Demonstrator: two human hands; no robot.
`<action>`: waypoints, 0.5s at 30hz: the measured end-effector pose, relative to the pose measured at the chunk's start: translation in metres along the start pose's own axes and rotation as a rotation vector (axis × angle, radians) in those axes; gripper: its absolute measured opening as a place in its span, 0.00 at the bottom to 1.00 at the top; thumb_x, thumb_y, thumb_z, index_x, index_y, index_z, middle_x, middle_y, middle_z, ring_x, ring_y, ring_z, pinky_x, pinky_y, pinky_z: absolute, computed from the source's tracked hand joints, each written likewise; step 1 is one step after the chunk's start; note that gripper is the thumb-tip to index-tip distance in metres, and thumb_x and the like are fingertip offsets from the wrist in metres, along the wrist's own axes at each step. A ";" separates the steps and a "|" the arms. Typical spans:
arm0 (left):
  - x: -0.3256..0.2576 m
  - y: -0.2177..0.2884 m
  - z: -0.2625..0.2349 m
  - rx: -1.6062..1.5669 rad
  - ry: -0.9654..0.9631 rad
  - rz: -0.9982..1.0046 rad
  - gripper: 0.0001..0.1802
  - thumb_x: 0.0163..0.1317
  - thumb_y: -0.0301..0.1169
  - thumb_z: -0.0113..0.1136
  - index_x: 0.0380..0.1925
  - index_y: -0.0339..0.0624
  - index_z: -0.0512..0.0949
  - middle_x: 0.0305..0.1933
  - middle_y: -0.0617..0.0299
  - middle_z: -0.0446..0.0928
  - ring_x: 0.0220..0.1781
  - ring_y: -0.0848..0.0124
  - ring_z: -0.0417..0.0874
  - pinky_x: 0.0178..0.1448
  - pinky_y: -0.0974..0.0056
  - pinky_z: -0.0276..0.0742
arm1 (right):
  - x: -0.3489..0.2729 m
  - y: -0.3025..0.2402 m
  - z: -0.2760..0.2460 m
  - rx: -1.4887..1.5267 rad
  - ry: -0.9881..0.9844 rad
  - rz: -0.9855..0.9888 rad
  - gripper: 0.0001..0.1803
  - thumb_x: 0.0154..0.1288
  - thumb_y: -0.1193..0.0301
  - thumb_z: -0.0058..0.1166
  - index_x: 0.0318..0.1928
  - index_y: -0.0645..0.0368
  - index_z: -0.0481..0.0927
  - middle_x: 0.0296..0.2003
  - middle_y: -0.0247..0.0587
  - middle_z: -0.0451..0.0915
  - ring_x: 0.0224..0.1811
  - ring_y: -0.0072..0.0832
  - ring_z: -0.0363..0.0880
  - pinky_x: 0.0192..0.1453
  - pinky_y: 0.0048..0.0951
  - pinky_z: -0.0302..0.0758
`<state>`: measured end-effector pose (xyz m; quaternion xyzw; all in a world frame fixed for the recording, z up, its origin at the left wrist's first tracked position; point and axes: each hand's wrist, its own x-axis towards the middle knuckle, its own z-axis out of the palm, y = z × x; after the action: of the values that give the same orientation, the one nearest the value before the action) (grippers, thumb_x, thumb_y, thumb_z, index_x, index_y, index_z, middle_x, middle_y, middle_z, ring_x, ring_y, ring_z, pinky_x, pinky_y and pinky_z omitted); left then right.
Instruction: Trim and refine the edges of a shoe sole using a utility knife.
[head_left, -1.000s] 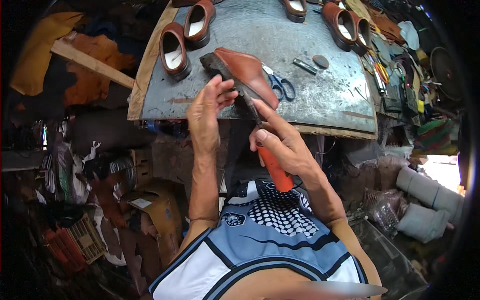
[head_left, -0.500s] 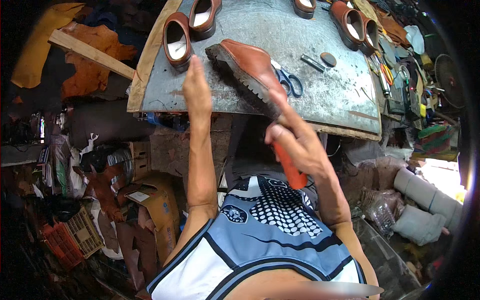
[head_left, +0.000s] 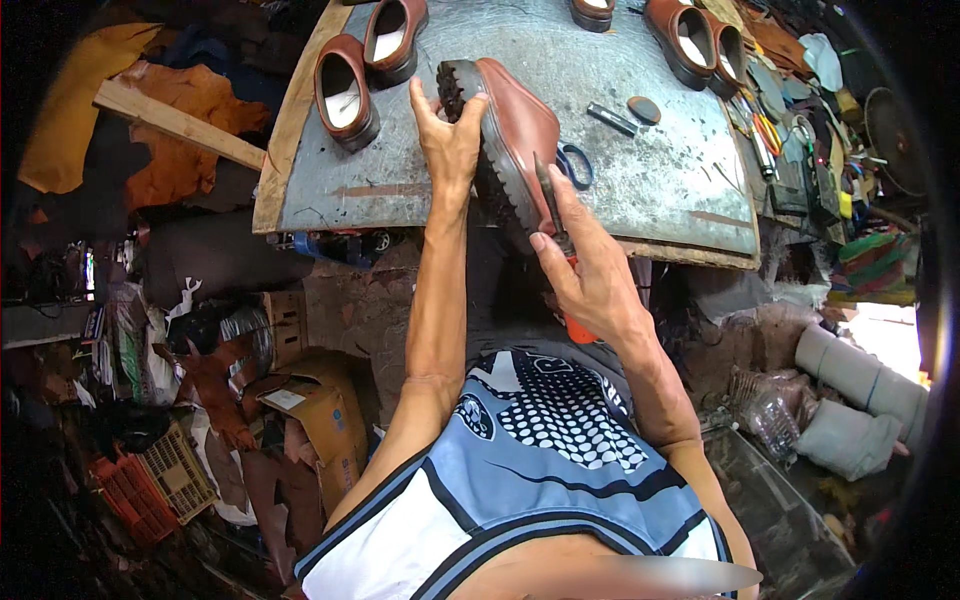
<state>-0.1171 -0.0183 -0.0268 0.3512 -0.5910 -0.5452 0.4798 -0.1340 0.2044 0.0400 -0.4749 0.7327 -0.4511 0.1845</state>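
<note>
My left hand [head_left: 450,140] grips a brown leather shoe [head_left: 520,120] by its dark treaded sole, holding it tilted over the near edge of the grey worktable [head_left: 420,180]. My right hand [head_left: 590,275] is closed on a knife with an orange handle [head_left: 575,325]. Its dark blade [head_left: 548,195] lies against the edge of the shoe's sole. Both forearms come up from the lower edge of the head view.
Two brown shoes [head_left: 365,60] stand at the table's far left, more shoes [head_left: 700,40] at the far right. Blue-handled scissors [head_left: 575,165], a dark bar [head_left: 612,118] and a round disc [head_left: 645,108] lie on the table. Leather scraps [head_left: 180,130] and boxes [head_left: 320,420] crowd the floor at left.
The shoe has been lifted and turned so its sole faces me. My left hand shifted up to the toe end, and the knife blade moved up along the sole's edge.
</note>
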 end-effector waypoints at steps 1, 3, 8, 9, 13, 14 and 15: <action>-0.002 0.002 0.003 -0.001 -0.012 0.002 0.44 0.59 0.33 0.70 0.71 0.28 0.60 0.59 0.46 0.74 0.55 0.57 0.80 0.62 0.60 0.75 | -0.001 0.006 -0.002 0.000 0.012 0.005 0.35 0.72 0.73 0.53 0.76 0.59 0.58 0.68 0.58 0.70 0.67 0.45 0.74 0.70 0.39 0.68; -0.006 0.006 0.005 -0.010 -0.143 0.265 0.39 0.59 0.35 0.70 0.67 0.27 0.67 0.58 0.47 0.73 0.56 0.58 0.80 0.61 0.59 0.76 | 0.000 0.022 -0.009 -0.059 0.055 -0.126 0.36 0.73 0.68 0.52 0.77 0.57 0.56 0.62 0.63 0.74 0.62 0.54 0.77 0.62 0.42 0.75; -0.034 0.036 0.004 0.187 -0.120 0.410 0.32 0.59 0.36 0.71 0.62 0.31 0.76 0.61 0.41 0.71 0.59 0.54 0.79 0.61 0.57 0.77 | 0.012 0.018 -0.029 -0.083 -0.009 0.067 0.32 0.74 0.64 0.47 0.75 0.54 0.59 0.57 0.63 0.78 0.55 0.59 0.79 0.59 0.48 0.75; -0.037 0.034 0.006 0.189 -0.134 0.405 0.32 0.59 0.36 0.71 0.62 0.31 0.76 0.61 0.41 0.71 0.59 0.54 0.79 0.61 0.57 0.77 | 0.012 0.022 -0.029 -0.145 -0.006 0.033 0.31 0.74 0.63 0.46 0.75 0.53 0.60 0.54 0.63 0.80 0.52 0.60 0.80 0.57 0.50 0.75; -0.043 0.019 0.003 0.254 -0.154 0.436 0.32 0.58 0.38 0.71 0.61 0.32 0.78 0.62 0.37 0.69 0.58 0.53 0.79 0.60 0.57 0.79 | 0.016 0.026 -0.025 -0.263 -0.089 0.078 0.31 0.74 0.61 0.45 0.74 0.52 0.62 0.47 0.62 0.83 0.48 0.61 0.81 0.55 0.52 0.76; -0.045 0.023 0.003 0.238 -0.161 0.422 0.33 0.58 0.38 0.71 0.61 0.32 0.78 0.63 0.37 0.69 0.58 0.52 0.79 0.59 0.57 0.79 | 0.017 0.028 -0.025 -0.271 -0.085 0.105 0.31 0.73 0.61 0.45 0.74 0.52 0.61 0.46 0.62 0.83 0.46 0.61 0.81 0.55 0.53 0.76; -0.047 0.026 0.003 0.220 -0.168 0.408 0.33 0.58 0.37 0.71 0.61 0.32 0.77 0.63 0.37 0.69 0.58 0.52 0.79 0.59 0.57 0.79 | 0.017 0.026 -0.028 -0.268 -0.087 0.113 0.31 0.73 0.61 0.45 0.74 0.52 0.61 0.46 0.62 0.83 0.46 0.61 0.81 0.55 0.53 0.76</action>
<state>-0.1038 0.0308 -0.0099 0.2284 -0.7433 -0.3966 0.4880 -0.1750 0.2069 0.0359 -0.4726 0.8032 -0.3171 0.1758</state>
